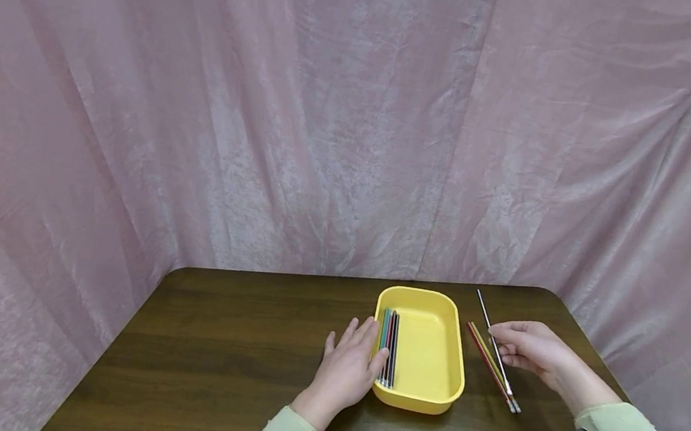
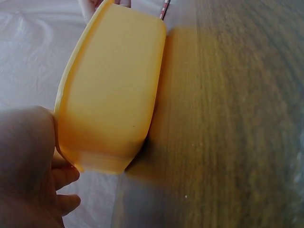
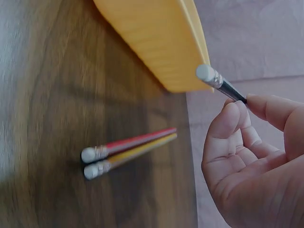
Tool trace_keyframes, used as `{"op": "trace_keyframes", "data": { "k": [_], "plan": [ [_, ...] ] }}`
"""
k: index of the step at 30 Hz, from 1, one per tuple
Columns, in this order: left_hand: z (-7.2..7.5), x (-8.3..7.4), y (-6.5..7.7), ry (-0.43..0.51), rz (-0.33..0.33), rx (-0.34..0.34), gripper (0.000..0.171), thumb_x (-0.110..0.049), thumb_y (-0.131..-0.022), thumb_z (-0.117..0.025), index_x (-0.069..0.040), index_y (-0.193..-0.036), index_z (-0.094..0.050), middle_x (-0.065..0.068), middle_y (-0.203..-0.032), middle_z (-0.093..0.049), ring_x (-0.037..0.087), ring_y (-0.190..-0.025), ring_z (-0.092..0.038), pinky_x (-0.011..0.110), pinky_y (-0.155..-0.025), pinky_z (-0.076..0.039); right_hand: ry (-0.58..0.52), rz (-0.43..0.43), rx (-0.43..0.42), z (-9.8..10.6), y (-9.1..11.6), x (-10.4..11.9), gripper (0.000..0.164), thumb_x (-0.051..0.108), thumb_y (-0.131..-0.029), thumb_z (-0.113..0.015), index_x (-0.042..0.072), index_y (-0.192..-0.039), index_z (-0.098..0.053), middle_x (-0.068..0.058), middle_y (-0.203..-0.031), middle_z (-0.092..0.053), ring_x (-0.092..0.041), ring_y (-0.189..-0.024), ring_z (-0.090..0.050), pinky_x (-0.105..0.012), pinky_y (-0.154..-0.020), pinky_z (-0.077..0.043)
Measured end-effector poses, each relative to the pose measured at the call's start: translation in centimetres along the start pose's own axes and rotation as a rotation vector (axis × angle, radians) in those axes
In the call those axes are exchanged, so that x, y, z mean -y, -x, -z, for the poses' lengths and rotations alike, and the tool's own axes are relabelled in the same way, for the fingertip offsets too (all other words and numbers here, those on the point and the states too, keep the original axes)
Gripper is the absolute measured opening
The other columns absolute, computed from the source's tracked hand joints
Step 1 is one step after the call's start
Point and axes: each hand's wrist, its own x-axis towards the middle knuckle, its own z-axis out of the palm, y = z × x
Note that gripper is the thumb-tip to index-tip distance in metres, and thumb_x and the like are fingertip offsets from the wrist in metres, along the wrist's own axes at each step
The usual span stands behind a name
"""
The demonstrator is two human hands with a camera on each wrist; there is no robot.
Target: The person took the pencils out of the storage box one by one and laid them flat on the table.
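My right hand (image 1: 530,347) pinches a dark pencil (image 3: 229,88) between thumb and fingertips, its white eraser end pointing toward my side. In the head view this pencil lies at a slant above a red pencil (image 3: 137,139) and a yellow pencil (image 3: 142,148) resting on the table. My left hand (image 1: 347,370) rests at the left rim of a yellow tray (image 1: 426,403), with its fingers spread and fairly straight and its thumb over the rim. Inside the tray, several pencils (image 1: 392,351), teal, red and dark, lie side by side along the left wall.
The brown wooden table (image 1: 224,359) has a rounded back edge beside a pink curtain (image 1: 342,136). The tray stands between both hands, left of the red and yellow pencils.
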Motion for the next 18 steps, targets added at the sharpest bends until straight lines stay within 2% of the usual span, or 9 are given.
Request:
{"op": "trace_keyframes", "data": {
  "k": [3,10,15,18],
  "plan": [
    [0.0,0.0,0.0,-0.003,0.008,0.009,0.061,-0.040,-0.118,-0.052,-0.008,-0.169,-0.045,0.011,-0.175,-0.042,0.037,-0.164,-0.031,0.077,-0.123,-0.024,0.010,-0.005,-0.015,0.6,-0.1,-0.4,0.032,0.014,-0.111,-0.064,-0.013,-0.128,-0.067,0.002,-0.087,-0.066,-0.004,-0.074,-0.065,-0.022,-0.071,-0.060],
    [0.1,0.1,0.1,0.001,0.016,0.008,0.062,-0.039,-0.118,-0.053,-0.007,-0.169,-0.044,0.010,-0.175,-0.041,0.037,-0.164,-0.031,0.077,-0.123,-0.024,0.003,-0.034,-0.025,1.7,-0.4,-1.6,0.022,0.012,-0.111,-0.061,-0.007,-0.117,-0.071,0.003,-0.086,-0.064,-0.004,-0.073,-0.065,-0.021,-0.071,-0.060],
    [0.1,0.1,0.0,0.003,0.011,-0.004,0.061,-0.039,-0.117,-0.054,-0.007,-0.169,-0.045,0.011,-0.174,-0.043,0.038,-0.163,-0.032,0.078,-0.123,-0.025,0.018,-0.053,-0.044,2.3,-0.7,-2.5,0.026,0.011,-0.111,-0.061,-0.012,-0.120,-0.066,0.003,-0.086,-0.063,-0.005,-0.072,-0.064,-0.022,-0.071,-0.060],
    [0.1,0.0,0.1,0.012,0.015,0.011,0.062,-0.040,-0.118,-0.053,-0.008,-0.170,-0.044,0.010,-0.175,-0.041,0.037,-0.165,-0.030,0.077,-0.124,-0.023,0.034,-0.064,-0.060,2.6,-0.9,-3.0,0.026,0.011,-0.111,-0.061,-0.014,-0.119,-0.064,0.003,-0.084,-0.062,-0.005,-0.071,-0.063,-0.021,-0.069,-0.060]
  ]
}}
